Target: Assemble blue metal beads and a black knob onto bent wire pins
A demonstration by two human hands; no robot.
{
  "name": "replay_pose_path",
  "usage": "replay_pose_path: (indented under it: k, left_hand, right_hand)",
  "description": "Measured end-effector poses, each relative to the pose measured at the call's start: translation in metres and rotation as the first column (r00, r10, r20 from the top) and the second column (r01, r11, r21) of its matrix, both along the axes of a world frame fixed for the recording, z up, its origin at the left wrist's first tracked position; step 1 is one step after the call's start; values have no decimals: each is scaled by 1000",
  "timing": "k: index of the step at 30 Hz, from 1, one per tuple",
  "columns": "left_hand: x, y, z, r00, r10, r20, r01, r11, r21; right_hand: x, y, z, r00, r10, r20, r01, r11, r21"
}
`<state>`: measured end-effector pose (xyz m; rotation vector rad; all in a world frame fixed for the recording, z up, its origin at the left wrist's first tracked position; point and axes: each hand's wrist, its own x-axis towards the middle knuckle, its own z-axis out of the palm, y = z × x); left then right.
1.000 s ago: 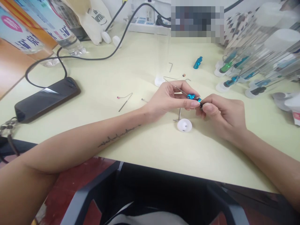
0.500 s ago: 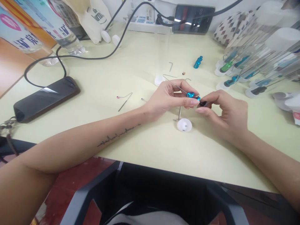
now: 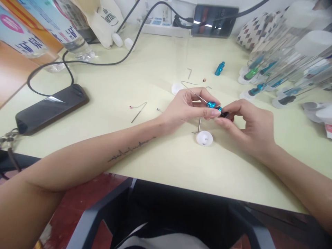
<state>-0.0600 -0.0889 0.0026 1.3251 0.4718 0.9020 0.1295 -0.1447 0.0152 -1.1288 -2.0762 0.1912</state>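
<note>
At the far left, we are reading the dark blue characters 矿 and 泉 on a bottle label (image 3: 15, 33), where a pink oval is bearing a white mark we aren't making out. On the neighbouring bottle's label (image 3: 49, 20), we are picking out 水 and 矿, with small red characters sitting between them, too blurred to read. A cream pouch (image 3: 103, 33) is showing "de" above a larger black word we are only partly reading. Pale digits are glowing too dimly on the phone screen (image 3: 210, 29), and the power strip's (image 3: 154, 30) blue-and-white labels are staying illegible.
</note>
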Motion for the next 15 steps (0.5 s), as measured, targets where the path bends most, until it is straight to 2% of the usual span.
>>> replay_pose_path:
  k: [2, 6, 12, 15]
  left_hand:
    - [0, 0, 0, 1000, 5, -3, -5, 1000, 9]
    - [0, 0, 1, 1000, 4, -6, -4, 1000, 23]
    - [1, 0, 0, 1000, -4, -24, 4, 1000, 22]
    - [1, 0, 0, 1000, -6, -16, 6, 1000, 19]
  right_hand:
    - [-1, -1, 0, 1000, -19, 9, 19, 999, 41]
    - [-1, -1, 0, 999, -25, 22, 24, 999, 35]
    - [3, 2, 1, 998, 54, -20, -57, 980, -191]
    - [3, 1, 1, 998, 53, -15, -55, 979, -197]
